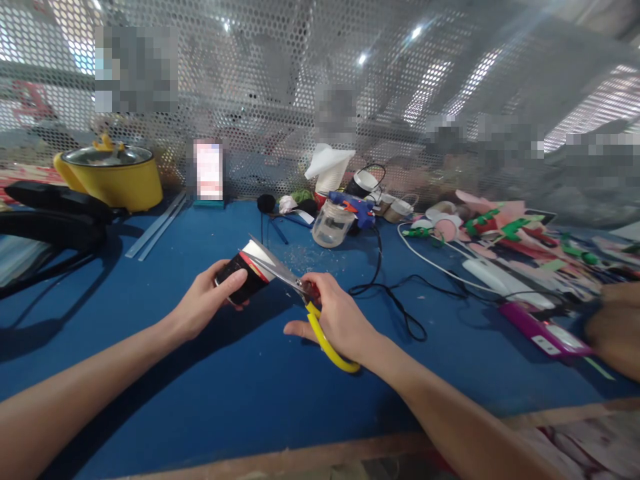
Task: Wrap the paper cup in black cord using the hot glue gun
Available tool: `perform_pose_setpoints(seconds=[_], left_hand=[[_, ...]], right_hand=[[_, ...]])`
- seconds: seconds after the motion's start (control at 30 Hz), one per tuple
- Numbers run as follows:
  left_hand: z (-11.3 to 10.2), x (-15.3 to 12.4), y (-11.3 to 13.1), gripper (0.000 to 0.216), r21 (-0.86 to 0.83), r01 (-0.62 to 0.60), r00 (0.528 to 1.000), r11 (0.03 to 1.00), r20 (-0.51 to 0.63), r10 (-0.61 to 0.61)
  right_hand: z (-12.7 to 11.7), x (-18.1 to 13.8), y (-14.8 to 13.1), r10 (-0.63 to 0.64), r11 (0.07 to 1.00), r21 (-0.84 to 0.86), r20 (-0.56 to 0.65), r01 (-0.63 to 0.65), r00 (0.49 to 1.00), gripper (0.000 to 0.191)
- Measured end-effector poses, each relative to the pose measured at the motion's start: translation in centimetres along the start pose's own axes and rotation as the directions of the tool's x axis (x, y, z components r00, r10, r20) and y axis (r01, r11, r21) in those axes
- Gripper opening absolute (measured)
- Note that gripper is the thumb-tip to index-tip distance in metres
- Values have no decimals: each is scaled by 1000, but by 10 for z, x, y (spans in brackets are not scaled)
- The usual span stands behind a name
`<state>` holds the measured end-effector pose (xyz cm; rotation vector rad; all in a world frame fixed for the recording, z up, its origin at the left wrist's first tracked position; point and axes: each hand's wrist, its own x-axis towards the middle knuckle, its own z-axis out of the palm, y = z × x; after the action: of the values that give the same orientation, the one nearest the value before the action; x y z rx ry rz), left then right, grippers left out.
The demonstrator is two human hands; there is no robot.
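Observation:
My left hand [207, 301] is wrapped round a dark paper cup [247, 273] with a white and red rim, held on its side above the blue table [240, 387]. My right hand [336, 319] grips yellow-handled scissors [320, 330]. Their blades [273, 267] are parted and lie across the cup's open end.
A yellow pot [113, 175] stands at the back left, black objects [50, 217] beside it. A phone [209, 171] leans on the mesh wall. A glass jar [333, 224], blue glue gun [353, 204], cables [395, 300], paper scraps [520, 233] and a pink tool [543, 333] crowd the right. Another person's hand [615, 327] is at the right edge.

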<state>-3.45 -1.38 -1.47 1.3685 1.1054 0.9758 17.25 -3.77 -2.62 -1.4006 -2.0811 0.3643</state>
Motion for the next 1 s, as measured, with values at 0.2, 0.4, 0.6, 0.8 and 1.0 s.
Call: perform_pose_setpoints(seconds=[0.2,0.4,0.6,0.8,1.0], left_hand=[[1,0,-1,40,42,-24,1000,999,0,24],[2,-1,0,41,117,-45,998,992,-28,48],[3,-2,2,41,149,-63,997,987,-25,68],[3,-3,2,39,153,-69,997,986,-25,73],[4,-3,4,41,165,-71,996,984,-35,78]], right_hand=[[0,-1,0,-5,998,-62,-21,4,1000,55],[-2,-1,-1,9,996,-92,-6,-9,1000,45],[-2,-1,-3,32,995,-95,-4,-32,999,41],[-2,-2,-4,37,997,-68,-8,-38,999,37],[-1,-3,-4,22,999,-40,-26,-23,999,33]])
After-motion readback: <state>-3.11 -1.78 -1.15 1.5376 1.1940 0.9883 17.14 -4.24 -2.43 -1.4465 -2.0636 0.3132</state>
